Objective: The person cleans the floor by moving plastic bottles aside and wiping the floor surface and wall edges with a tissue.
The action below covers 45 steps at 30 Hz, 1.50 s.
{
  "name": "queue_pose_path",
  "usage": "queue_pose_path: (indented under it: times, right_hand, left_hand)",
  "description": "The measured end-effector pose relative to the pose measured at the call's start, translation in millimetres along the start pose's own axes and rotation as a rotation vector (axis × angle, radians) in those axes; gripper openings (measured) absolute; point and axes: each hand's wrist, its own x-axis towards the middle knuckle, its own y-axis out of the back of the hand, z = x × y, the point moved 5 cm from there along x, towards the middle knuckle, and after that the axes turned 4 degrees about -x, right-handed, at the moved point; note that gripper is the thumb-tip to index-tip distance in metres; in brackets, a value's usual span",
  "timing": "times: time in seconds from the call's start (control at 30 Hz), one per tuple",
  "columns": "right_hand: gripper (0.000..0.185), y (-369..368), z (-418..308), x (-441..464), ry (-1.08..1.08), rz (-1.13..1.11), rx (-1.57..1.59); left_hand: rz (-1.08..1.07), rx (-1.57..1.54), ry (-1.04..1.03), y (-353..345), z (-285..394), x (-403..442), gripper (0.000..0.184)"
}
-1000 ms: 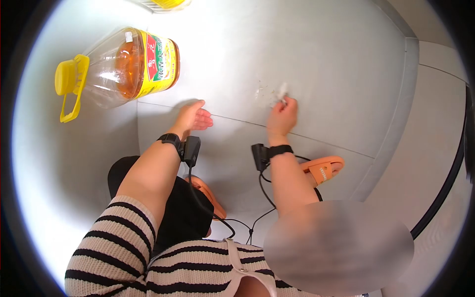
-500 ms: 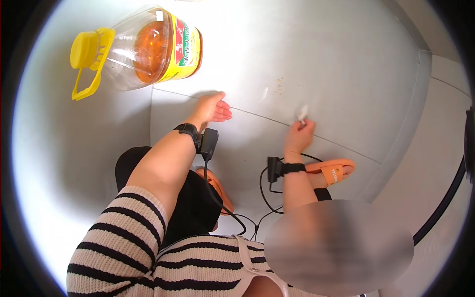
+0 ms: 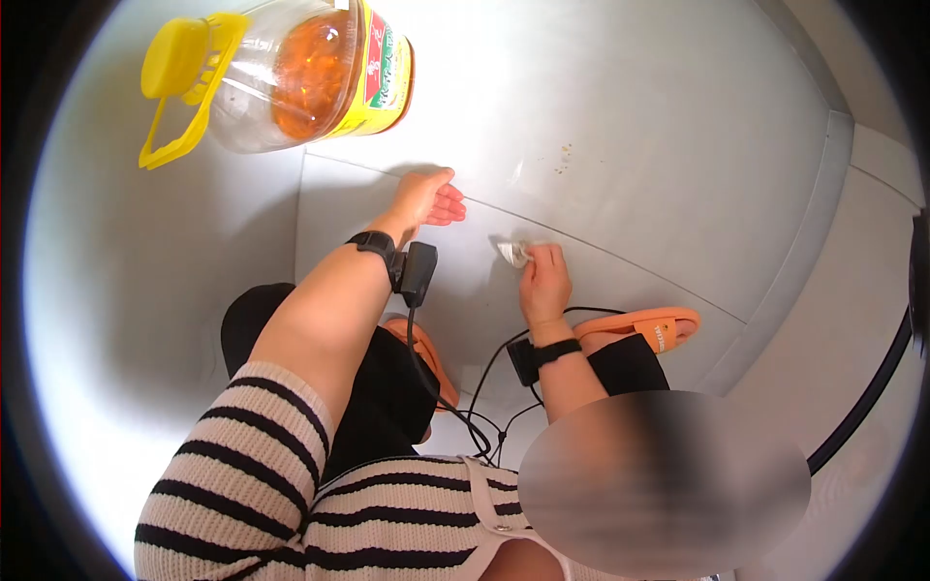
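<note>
My left hand [image 3: 429, 198] hovers just below the big oil bottle, fingers stretched out and nothing in them. The clear plastic oil bottle [image 3: 320, 82] stands at the upper left, with a yellow cap and handle, a yellow, red and green label and amber oil inside. Lower and to the right, my right hand [image 3: 547, 281] pinches a small crumpled white tissue [image 3: 513, 254], which sticks out to the left of its fingers. Small yellowish-brown specks [image 3: 564, 157] and a whitish streak [image 3: 516, 172] mark the pale floor above that hand.
Orange slippers [image 3: 651, 329] are on the feet near my forearms. Black cables [image 3: 499, 436] run from the black wrist devices between the legs. A grey raised edge [image 3: 835, 160] bounds the floor at the right, and a thick black cable [image 3: 867, 402] hangs there.
My right hand has swung left and slightly down with the tissue, away from the specks. My left hand has shifted only slightly. The view has moved a little, so the bottle appears higher.
</note>
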Motion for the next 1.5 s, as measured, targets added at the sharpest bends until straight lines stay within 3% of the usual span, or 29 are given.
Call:
queue_pose_path:
  times: [0.17, 0.3, 0.4, 0.63, 0.77, 0.87, 0.93, 1.0, 1.13, 1.27, 1.5]
  right_hand:
    - [0.016, -0.3, -24.3, 82.9, 0.113, 0.083, 0.002]
    - [0.016, 8.2, -19.6, 84.9, 0.077, 0.16, 0.115]
    - [0.015, 12.7, -8.4, 53.2, 0.025, 0.062, -0.007]
    - [0.016, 24.2, -9.7, 112.7, 0.03, 0.172, 0.028]
    - [0.018, 45.1, -2.8, 115.2, 0.007, 0.151, 0.224]
    - [0.015, 85.4, 59.0, 108.2, -0.246, 0.311, 0.283]
    - [0.015, 110.8, 134.0, 121.1, -0.376, 0.52, 0.541]
    - [0.018, 142.0, 194.4, 133.2, -0.544, 0.659, 0.49]
    - [0.018, 149.7, 250.4, 167.6, -0.677, 0.577, 0.459]
    - [0.021, 115.7, 181.6, 193.5, -0.205, 0.511, -0.12]
    - [0.025, 57.1, 59.9, 164.3, -0.007, 0.26, 0.1]
  left_hand:
    - [0.002, -0.002, -0.023, -0.2, 1.0, -1.3, 0.051]
    - [0.005, -0.007, -0.012, 0.9, -1.3, 2.1, 0.051]
    - [0.004, -0.013, -0.024, -0.8, 1.1, -3.3, 0.051]
    - [0.001, -0.008, -0.022, 0.6, -0.7, -1.6, 0.052]
    - [-0.009, -0.012, -0.013, 1.3, 1.7, 0.5, 0.054]
    - [-0.007, -0.018, -0.011, 0.4, 0.0, -4.4, 0.054]
    - [-0.008, -0.019, -0.02, -2.5, 0.6, -4.4, 0.055]
    - [0.011, -0.014, -0.007, -0.6, 1.4, -3.4, 0.054]
    - [0.039, -0.02, 0.013, -0.8, 2.3, -1.6, 0.052]
    - [0.063, -0.006, 0.033, -0.8, -0.3, -1.7, 0.052]
    - [0.059, -0.03, 0.037, -0.1, 2.9, -6.0, 0.053]
